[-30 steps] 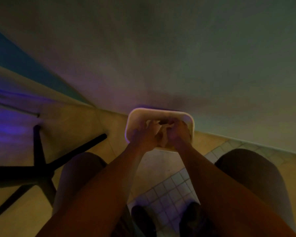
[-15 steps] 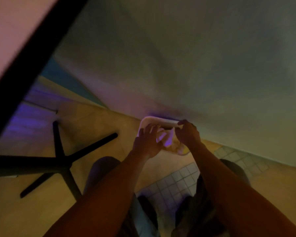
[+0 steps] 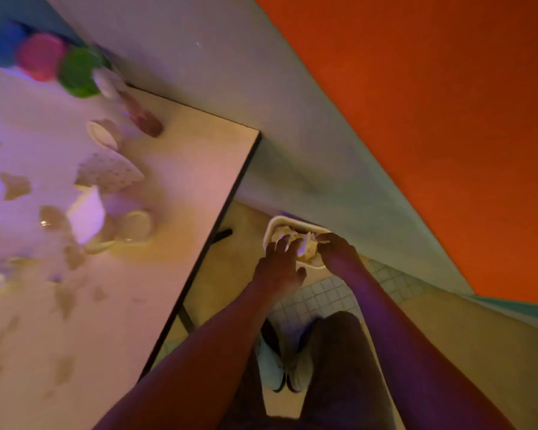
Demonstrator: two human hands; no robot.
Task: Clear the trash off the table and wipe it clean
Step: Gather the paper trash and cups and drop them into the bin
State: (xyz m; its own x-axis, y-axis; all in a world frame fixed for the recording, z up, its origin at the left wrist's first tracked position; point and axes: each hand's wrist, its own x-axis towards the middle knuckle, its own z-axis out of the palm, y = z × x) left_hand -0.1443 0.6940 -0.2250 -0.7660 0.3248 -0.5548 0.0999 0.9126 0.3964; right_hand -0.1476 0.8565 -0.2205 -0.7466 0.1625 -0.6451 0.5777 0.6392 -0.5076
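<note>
Both bare forearms reach forward and down; the left hand (image 3: pixel 278 268) spreads its fingers (image 3: pixel 281 243), the right hand (image 3: pixel 336 248) curls beside it.

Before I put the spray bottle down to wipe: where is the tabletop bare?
The pale tabletop is bare along its dark right edge, from the far corner down, right of the dotted paper napkin and small pale cups. Its left side is crowded with cups, scraps and coloured round lids. Both hands are over the white bin.
</note>
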